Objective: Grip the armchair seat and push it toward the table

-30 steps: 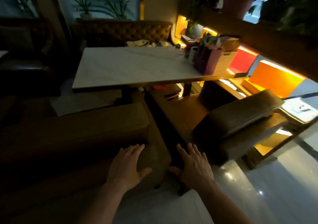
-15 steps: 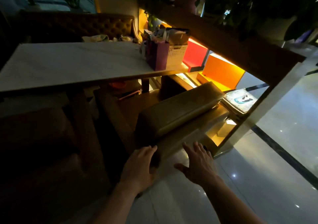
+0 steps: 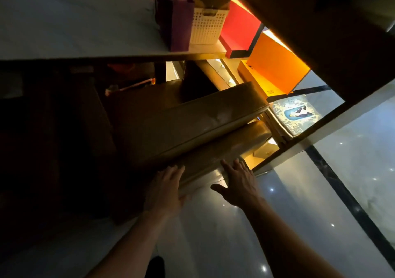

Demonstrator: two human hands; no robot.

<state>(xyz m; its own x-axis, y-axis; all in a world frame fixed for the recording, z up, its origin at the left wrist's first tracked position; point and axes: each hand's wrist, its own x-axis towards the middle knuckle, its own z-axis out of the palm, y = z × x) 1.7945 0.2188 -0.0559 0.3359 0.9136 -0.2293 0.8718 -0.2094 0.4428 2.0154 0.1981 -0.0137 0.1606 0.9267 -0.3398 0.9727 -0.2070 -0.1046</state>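
I see my left hand (image 3: pixel 165 189) with fingers straight, laid flat against the near end of the brown bench cushion (image 3: pixel 192 124), which lies tilted on the bench base (image 3: pixel 224 156) under the white table (image 3: pixel 74 21). My right hand (image 3: pixel 239 183) is spread wide, thumb out, fingertips at the base's lower edge; whether they touch it I cannot tell. On the table stand a purple bag (image 3: pixel 179 25) and a white perforated basket (image 3: pixel 206 26), side by side

white table (image 3: pixel 74 25) | purple bag (image 3: pixel 180 23), white perforated basket (image 3: pixel 206 26) on it | red panel (image 3: pixel 239 30) | orange panel (image 3: pixel 275 68)
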